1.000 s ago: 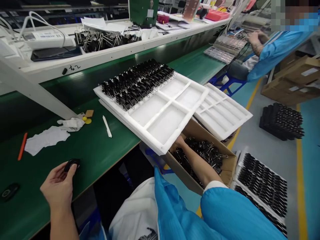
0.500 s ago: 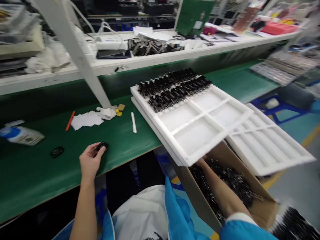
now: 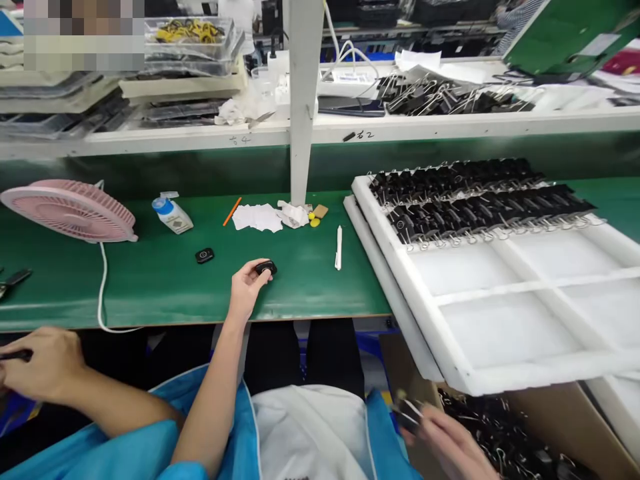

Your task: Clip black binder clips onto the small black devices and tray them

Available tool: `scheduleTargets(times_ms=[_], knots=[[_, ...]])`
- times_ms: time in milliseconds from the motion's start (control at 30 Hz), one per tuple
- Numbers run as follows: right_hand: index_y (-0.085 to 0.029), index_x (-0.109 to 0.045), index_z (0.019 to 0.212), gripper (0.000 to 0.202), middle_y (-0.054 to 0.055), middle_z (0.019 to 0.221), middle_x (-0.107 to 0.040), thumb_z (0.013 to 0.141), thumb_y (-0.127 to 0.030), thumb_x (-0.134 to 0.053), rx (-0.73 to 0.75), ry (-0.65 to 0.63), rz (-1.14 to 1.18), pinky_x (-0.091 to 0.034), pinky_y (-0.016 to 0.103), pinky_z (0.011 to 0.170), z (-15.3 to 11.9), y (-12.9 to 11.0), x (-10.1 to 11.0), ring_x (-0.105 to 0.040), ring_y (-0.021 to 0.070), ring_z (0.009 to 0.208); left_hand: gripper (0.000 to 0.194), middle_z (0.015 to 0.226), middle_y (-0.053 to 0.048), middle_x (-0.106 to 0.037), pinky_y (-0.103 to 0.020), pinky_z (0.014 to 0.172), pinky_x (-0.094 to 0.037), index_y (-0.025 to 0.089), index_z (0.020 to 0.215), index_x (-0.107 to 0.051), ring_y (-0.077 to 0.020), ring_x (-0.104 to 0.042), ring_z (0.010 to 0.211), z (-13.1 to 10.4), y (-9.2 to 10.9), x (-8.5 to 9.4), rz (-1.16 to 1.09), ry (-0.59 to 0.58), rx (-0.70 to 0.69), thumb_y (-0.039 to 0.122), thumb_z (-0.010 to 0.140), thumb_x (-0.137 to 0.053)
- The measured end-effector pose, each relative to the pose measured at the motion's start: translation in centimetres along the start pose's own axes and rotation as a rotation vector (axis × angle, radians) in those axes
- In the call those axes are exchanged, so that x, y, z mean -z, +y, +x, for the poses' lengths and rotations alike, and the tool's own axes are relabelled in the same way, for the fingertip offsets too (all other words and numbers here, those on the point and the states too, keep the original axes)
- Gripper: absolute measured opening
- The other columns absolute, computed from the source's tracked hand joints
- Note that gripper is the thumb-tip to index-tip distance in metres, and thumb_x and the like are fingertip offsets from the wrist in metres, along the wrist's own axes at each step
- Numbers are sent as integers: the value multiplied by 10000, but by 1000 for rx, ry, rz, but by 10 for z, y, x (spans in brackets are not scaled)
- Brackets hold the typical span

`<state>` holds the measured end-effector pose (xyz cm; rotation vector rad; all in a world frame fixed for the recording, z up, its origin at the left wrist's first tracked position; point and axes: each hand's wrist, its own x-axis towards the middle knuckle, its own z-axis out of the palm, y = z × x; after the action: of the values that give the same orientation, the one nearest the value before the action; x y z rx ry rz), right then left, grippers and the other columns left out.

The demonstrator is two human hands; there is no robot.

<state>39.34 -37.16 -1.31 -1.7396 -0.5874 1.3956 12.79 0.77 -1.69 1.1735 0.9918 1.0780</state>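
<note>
Over the green tabletop, my left hand [image 3: 245, 290] pinches a small black oval plastic piece [image 3: 266, 268] between thumb and fingers. A similar black piece [image 3: 205, 255] with a round mark lies to its left. My right hand [image 3: 445, 433], blurred by motion, is at lower right beside the cardboard box [image 3: 565, 407]. Its fingers grip a black clip [image 3: 407, 412] with shiny metal parts, which looks like a binder clip. Many loose black clips [image 3: 515, 433] fill the box. Rows of similar clips [image 3: 480, 213] stand in the far part of a white foam tray [image 3: 465, 377].
On the table are a white pen [image 3: 339, 248], crumpled paper [image 3: 257, 218], an orange stick [image 3: 232, 211], a blue-capped bottle [image 3: 173, 215] and a pink fan [image 3: 70, 210]. A co-worker's hand [image 3: 47, 363] holds something dark at left. A white post [image 3: 301, 100] rises behind the table.
My right hand has come up out of the cardboard box holding a black clip. The view has swung left, bringing in the fan and the co-worker's hand. My left hand still holds its piece.
</note>
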Motion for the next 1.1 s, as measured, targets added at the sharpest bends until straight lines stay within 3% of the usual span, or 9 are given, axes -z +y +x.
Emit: scheduleTargets(times_ms=[67,133,200,267,367,433,567,733,1100], knots=[[-258,-727,776,453,140,939,-687,923,-658,-574,168,-187,-38,-506,480,923,28,-42,-45,-644,337,968,427,909,-77,-743,-264,621,-528,163,1059,-737,-161,-689,706,0,0,1,-33,5,15,349,706,-888],[-243,-722,882,386,118,954,-694,963,-594,-586,321,-269,22,-503,442,918,68,-83,-81,-643,301,959,447,881,-70,-750,-260,605,-524,161,1051,-731,-158,-689,680,0,1,1,-72,16,20,333,678,-908],[-232,-697,1025,356,83,883,-696,917,-571,-692,417,-281,168,-519,412,869,113,-117,-109,-650,258,852,456,861,-69,-756,-258,597,-523,158,1046,-733,-156,-690,662,-1,1,2,-105,17,27,333,666,-915],[-200,-673,1096,490,69,859,-696,815,-578,-806,428,-263,309,-540,382,804,160,-143,-131,-642,223,766,461,860,-78,-763,-263,595,-526,152,1050,-741,-159,-692,656,-1,2,3,-127,14,39,347,669,-912],[-149,-682,934,536,85,843,-688,733,-619,-844,380,-223,333,-535,312,650,215,-167,-157,-616,178,672,469,867,-89,-770,-276,583,-529,147,1053,-751,-166,-690,649,-1,4,5,-147,13,55,376,674,-906],[-159,-646,820,530,41,695,-625,752,-663,-797,384,-205,271,-433,262,482,236,-173,-167,-525,134,531,464,869,-90,-771,-279,572,-527,147,1045,-757,-164,-683,637,-2,4,6,-161,4,62,382,674,-905],[-158,-672,899,537,-35,569,-469,810,-685,-725,479,-232,174,-232,235,415,243,-168,-172,-350,94,459,436,838,-83,-768,-274,563,-525,149,1014,-767,-155,-675,613,-4,5,7,-182,-27,73,370,667,-912],[-141,-711,1075,580,11,691,-555,849,-675,-692,549,-234,78,-368,270,514,233,-161,-168,-449,132,570,437,783,-73,-758,-287,554,-541,151,991,-777,-174,-685,609,-5,6,7,-141,-68,110,381,648,-921],[-139,-739,1170,522,46,770,-632,949,-591,-604,621,-225,-102,-436,292,611,238,-154,-168,-541,171,663,427,745,-80,-751,-311,593,-570,146,991,-795,-192,-689,619,-3,5,5,-55,-71,118,376,654,-919]])
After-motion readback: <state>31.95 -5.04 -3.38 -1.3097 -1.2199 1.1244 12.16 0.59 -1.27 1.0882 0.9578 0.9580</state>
